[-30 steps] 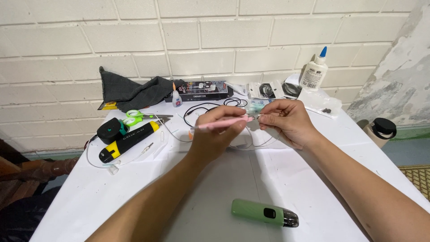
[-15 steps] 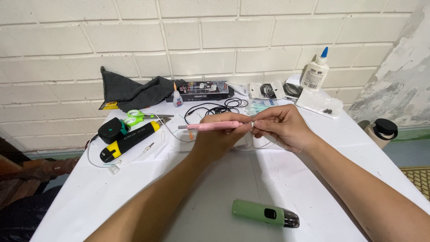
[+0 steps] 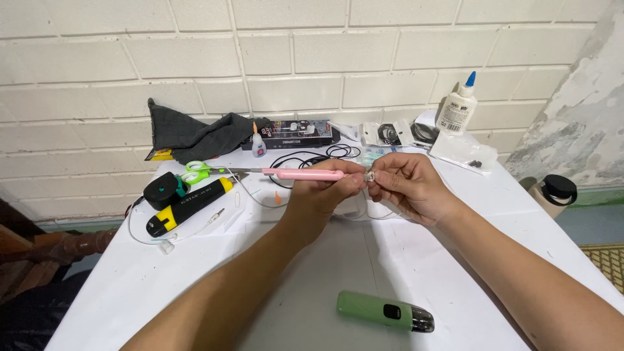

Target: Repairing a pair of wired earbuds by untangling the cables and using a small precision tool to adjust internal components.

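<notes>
Two hands meet above tabletop [image 3: 325,260]: left hand [image 3: 322,195] grips pink pen tool [image 3: 302,174], right hand [image 3: 406,185] pinches small metal part [image 3: 369,175] at its tip.

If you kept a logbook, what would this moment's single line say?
left hand: holds pink pen-shaped tool | right hand: pinches small pale part at tool tip | table: green device, scissors

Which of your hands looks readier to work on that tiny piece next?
Probably the left hand: it grips the slim pink pen-shaped tool, tip aimed at the small silvery part. The right hand merely pinches that part, steadying it.
</notes>
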